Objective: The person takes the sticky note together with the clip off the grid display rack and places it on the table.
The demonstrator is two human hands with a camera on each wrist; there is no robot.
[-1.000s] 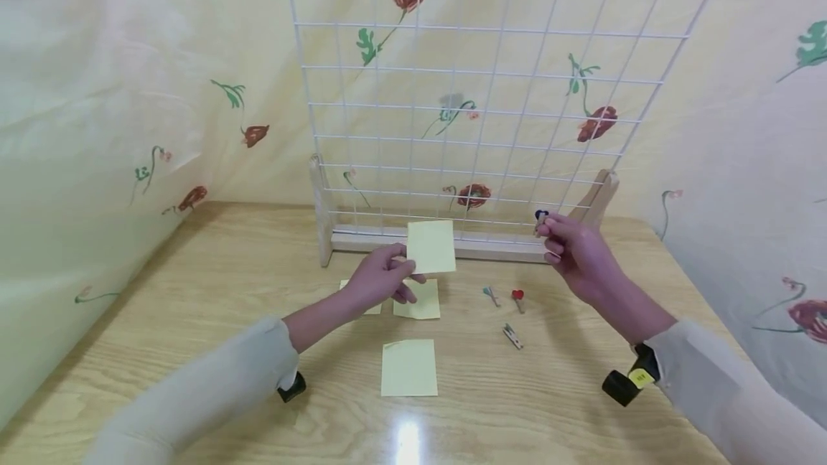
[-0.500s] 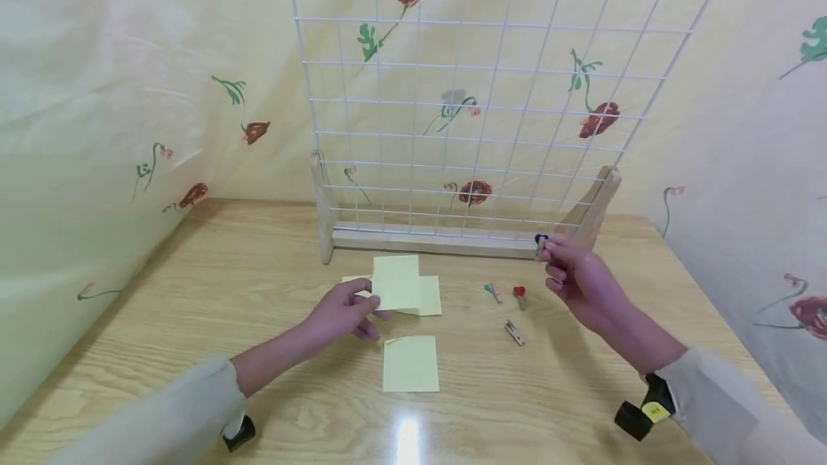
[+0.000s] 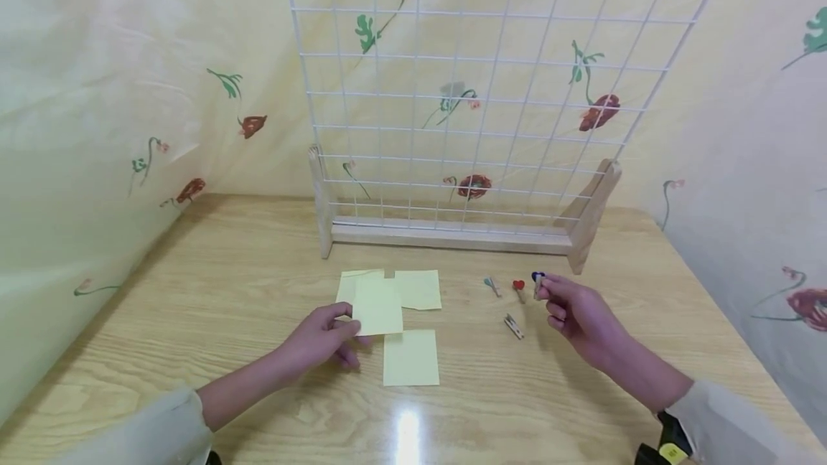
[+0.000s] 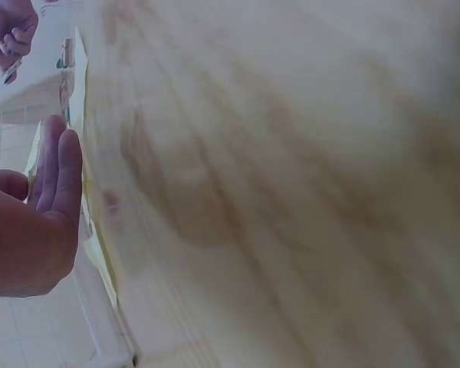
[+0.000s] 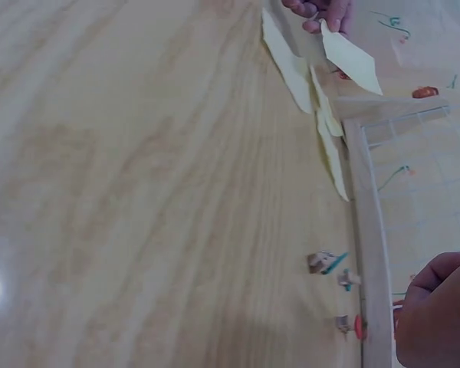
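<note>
My left hand [image 3: 326, 336] pinches a pale yellow sticky note [image 3: 377, 307] by its lower left corner, thumb on top and fingers beneath. In the right wrist view that held note [image 5: 353, 60] is raised off the table and tilted. Under and around it lie several more notes: one at the back left [image 3: 349, 284], one at the back right [image 3: 418, 290] and one in front [image 3: 411, 359]. My right hand [image 3: 581, 314] pinches a small clothespin [image 3: 538, 285] with a dark blue heart between thumb and forefinger, above the table.
Loose clothespins lie left of my right hand: a red-heart clothespin [image 3: 519, 290], a teal-topped clothespin [image 3: 492, 286] and another clothespin [image 3: 513, 326]. Behind stands a white wire grid [image 3: 461, 99] in a wooden stand [image 3: 446, 238]. Flowered cloth [image 3: 84, 163] hangs around the table [image 3: 271, 264].
My left hand has drawn the held note left and toward me, away from the grid. My right hand has come down and nearer with the blue-heart clothespin. The loose clothespins stayed put.
</note>
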